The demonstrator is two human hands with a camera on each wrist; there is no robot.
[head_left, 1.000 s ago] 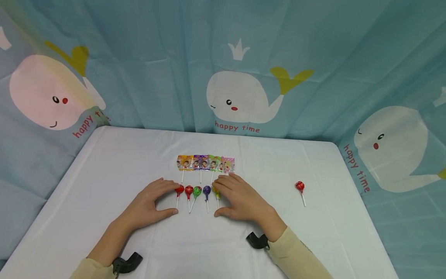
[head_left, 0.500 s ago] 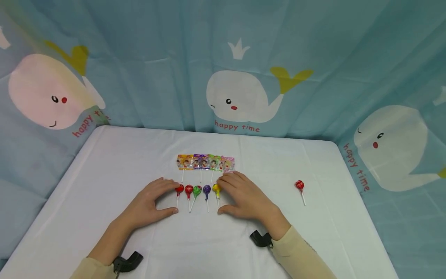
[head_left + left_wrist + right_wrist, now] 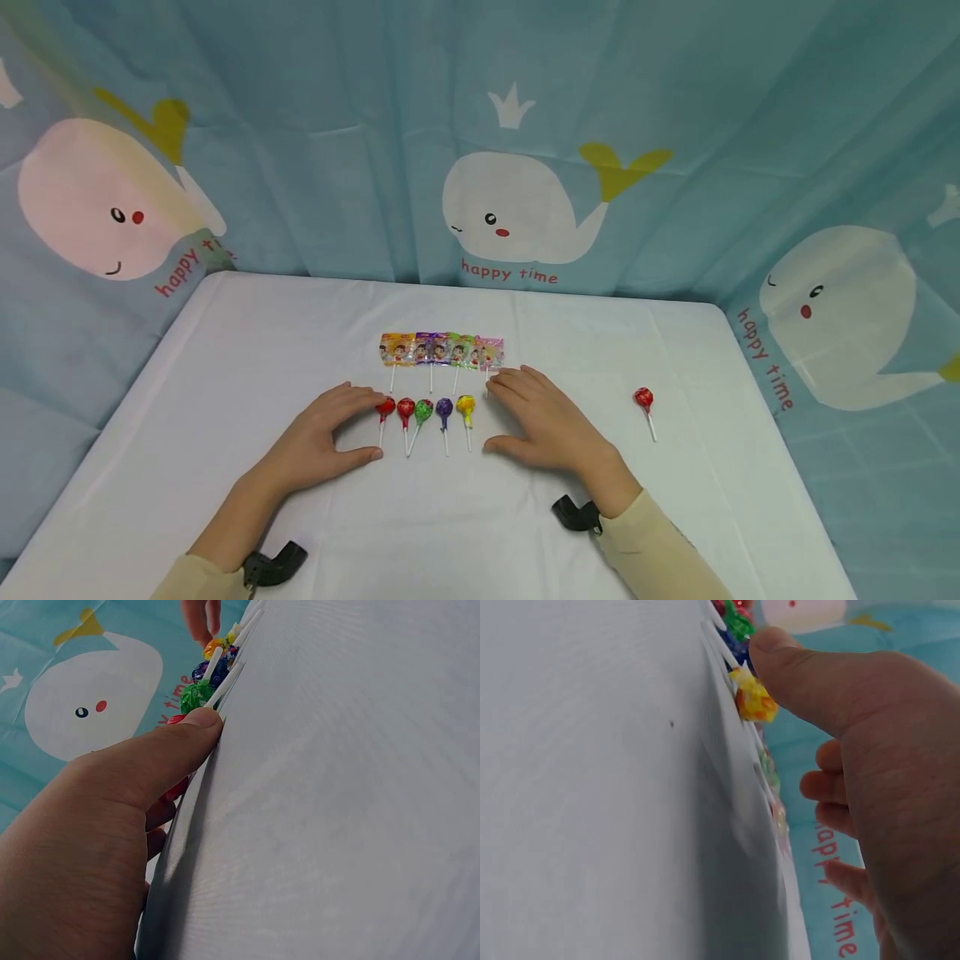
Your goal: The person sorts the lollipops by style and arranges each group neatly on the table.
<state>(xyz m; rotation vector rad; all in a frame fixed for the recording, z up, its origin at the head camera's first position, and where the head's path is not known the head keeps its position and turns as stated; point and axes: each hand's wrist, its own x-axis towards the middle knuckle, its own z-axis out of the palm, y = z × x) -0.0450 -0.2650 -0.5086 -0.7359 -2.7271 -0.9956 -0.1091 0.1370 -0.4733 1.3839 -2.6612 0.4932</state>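
Note:
Five round lollipops lie side by side on the white table: a red lollipop [image 3: 386, 407] at the left end, another red one [image 3: 406, 408], a green one [image 3: 423, 411], a purple one [image 3: 445, 408] and a yellow lollipop [image 3: 466, 406]. My left hand [image 3: 318, 442] rests on the table at the row's left end, fingertips at the outer red lollipop, thumb beside its stick. Past the yellow lollipop, my right hand [image 3: 543, 429] is spread with thumb and fingers apart, holding nothing. In the right wrist view the yellow lollipop [image 3: 755, 701] lies apart from the thumb.
Behind the row lie several flat-wrapped lollipops, in orange [image 3: 397, 349], purple [image 3: 432, 348], green [image 3: 462, 351] and pink [image 3: 491, 353] wrappers. A single red lollipop [image 3: 643, 398] lies far to the right. A blue whale-print curtain [image 3: 360, 167] hangs behind the white table [image 3: 420, 533].
My right hand has moved right, away from the yellow lollipop, which is now fully uncovered. The left hand stays at the outer red lollipop.

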